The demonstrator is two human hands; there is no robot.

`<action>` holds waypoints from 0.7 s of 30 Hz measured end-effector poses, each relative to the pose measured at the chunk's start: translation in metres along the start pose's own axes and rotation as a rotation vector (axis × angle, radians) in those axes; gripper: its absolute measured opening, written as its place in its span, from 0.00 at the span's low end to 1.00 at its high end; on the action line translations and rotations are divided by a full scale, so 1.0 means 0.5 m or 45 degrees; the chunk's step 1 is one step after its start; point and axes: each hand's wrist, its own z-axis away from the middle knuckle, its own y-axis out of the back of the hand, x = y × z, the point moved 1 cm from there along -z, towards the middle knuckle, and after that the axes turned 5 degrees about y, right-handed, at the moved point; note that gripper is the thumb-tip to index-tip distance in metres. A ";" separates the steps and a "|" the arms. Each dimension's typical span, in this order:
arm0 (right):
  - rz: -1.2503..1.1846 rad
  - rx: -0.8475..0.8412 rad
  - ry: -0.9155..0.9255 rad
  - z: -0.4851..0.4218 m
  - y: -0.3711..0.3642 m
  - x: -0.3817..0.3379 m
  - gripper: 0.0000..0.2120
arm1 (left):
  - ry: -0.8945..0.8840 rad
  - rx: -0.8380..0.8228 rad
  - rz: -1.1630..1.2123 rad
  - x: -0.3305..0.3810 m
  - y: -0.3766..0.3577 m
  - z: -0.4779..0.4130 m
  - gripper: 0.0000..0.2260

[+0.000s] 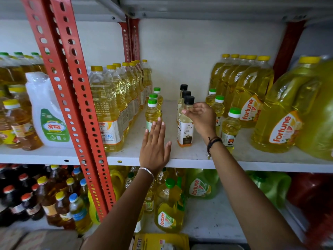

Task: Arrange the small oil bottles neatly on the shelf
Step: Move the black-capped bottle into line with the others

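On the white shelf (pixel 189 156), a row of three black-capped coconut oil bottles runs front to back in the middle. My right hand (pixel 201 118) pinches the neck of the front black-capped bottle (pixel 185 130), which stands upright on the shelf. To its left stands a row of three small green-capped oil bottles; my left hand (pixel 155 145) lies flat with fingers spread, its fingertips touching the base of the front green-capped bottle (pixel 152 114). Another row of three small green-capped bottles (pixel 230 127) stands to the right of my right wrist.
Tall yellow-capped oil bottles (pixel 111 109) line the left side next to a red slotted upright (pixel 72 98). Large Fortune jugs (pixel 281 112) fill the right. A white jug (pixel 48 112) stands further left. The lower shelf holds more oil bottles and jugs.
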 end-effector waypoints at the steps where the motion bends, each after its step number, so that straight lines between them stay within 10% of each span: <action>1: 0.014 0.004 0.014 0.000 0.000 0.001 0.18 | 0.002 -0.003 0.001 0.000 0.000 0.000 0.28; 21: -0.016 -0.072 -0.006 0.023 0.020 -0.023 0.18 | 0.009 -0.013 0.009 0.003 0.003 0.001 0.28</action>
